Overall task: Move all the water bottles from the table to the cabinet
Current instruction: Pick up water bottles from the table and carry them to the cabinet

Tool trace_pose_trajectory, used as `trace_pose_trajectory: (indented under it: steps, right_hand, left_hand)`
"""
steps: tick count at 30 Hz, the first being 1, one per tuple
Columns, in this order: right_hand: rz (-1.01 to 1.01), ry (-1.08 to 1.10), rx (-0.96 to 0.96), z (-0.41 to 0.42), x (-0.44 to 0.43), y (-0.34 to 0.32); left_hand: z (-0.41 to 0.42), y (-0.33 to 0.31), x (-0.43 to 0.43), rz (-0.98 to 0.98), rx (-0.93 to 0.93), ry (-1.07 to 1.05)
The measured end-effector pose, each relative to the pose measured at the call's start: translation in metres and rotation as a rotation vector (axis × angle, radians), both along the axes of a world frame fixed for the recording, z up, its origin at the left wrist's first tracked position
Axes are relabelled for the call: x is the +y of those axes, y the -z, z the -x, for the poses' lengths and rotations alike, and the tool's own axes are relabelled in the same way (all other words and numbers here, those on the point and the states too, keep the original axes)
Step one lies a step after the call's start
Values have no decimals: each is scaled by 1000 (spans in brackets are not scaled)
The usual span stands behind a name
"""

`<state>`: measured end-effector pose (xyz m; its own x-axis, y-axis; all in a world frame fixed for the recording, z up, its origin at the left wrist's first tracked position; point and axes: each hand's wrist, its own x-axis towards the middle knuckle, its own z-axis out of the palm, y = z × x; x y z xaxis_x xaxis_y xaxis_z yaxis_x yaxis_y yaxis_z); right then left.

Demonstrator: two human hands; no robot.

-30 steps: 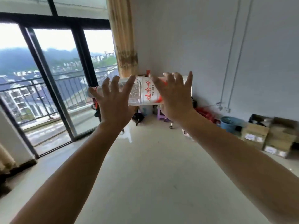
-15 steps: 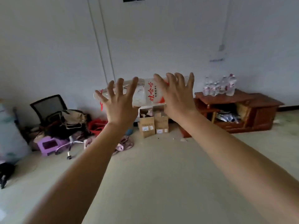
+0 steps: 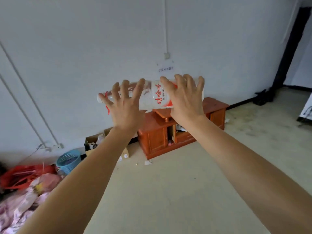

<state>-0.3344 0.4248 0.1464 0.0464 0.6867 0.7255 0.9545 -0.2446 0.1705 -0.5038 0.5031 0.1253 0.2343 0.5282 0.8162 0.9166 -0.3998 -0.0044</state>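
At the far left a soft red bag (image 3: 20, 176) lies on the floor, and next to it stands a blue basket (image 3: 68, 160) with little holes in its round wall. Then comes the left hand (image 3: 125, 107). Its fingers (image 3: 141, 85) are spread wide and bent over the narrow end of the bottle (image 3: 150, 97), gripping it. The bottle is up in the air, lying on its side between both hands, in front of the white wall. It is clear, smooth plastic, long and round, with a white and red label. The right hand (image 3: 185, 100) grips the fat end, with its fingers bent over the top. Below the hands sits the cabinet (image 3: 157, 135), low and boxy, made of shiny red-brown wood, against the wall. This looks like the carrying step, as the bottle is not yet put down. Next, I think, the person must walk closer, bend low and set the bottle on the cabinet so it cannot roll off.
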Motion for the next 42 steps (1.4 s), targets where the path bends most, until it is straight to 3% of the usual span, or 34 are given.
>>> trace_pose_trajectory:
  steps: [13, 19, 29, 37, 42]
  right_hand:
    - [33, -21, -56, -103, 276, 30]
    - [83, 84, -84, -172, 385, 23]
    - [-16, 276, -37, -360, 521, 42]
    - [-47, 251, -14, -517, 658, 53]
    - [-106, 183, -21, -572, 734, 38]
  left_hand:
    - [-98, 33, 267, 11, -34, 24]
    - [-178, 36, 398, 60, -62, 118]
    - [-376, 38, 560, 42, 5, 326]
    - [-525, 36, 690, 49, 76, 290]
    - [-576, 19, 756, -14, 42, 213]
